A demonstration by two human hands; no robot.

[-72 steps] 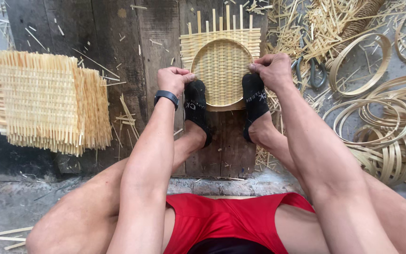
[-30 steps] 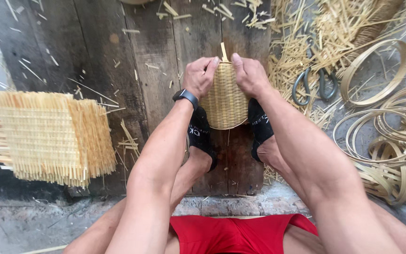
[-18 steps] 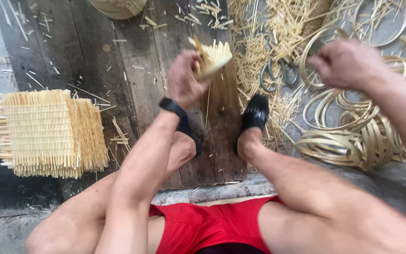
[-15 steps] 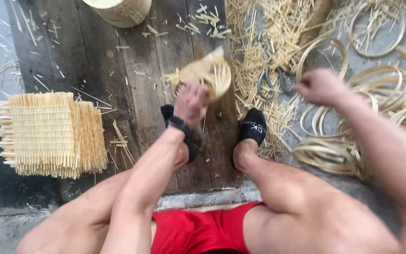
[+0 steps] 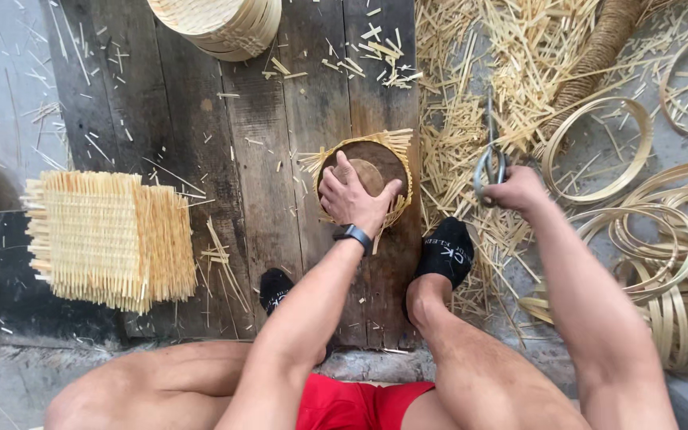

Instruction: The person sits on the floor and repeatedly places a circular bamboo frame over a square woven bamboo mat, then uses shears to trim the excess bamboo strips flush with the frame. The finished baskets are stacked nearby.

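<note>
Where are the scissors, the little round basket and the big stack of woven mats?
scissors (image 5: 489, 163), head view, on the metal handles.
little round basket (image 5: 402, 163), head view, on its rim.
stack of woven mats (image 5: 93, 235), head view, on the top mat.

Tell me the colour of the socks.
Black socks, clearest in the head view.

Floor: grey concrete (image 5: 9, 72) at 9 o'clock, strewn with splinters.
Boards: dark weathered wooden planks (image 5: 201, 119) at centre.
Light: even daylight.
</note>
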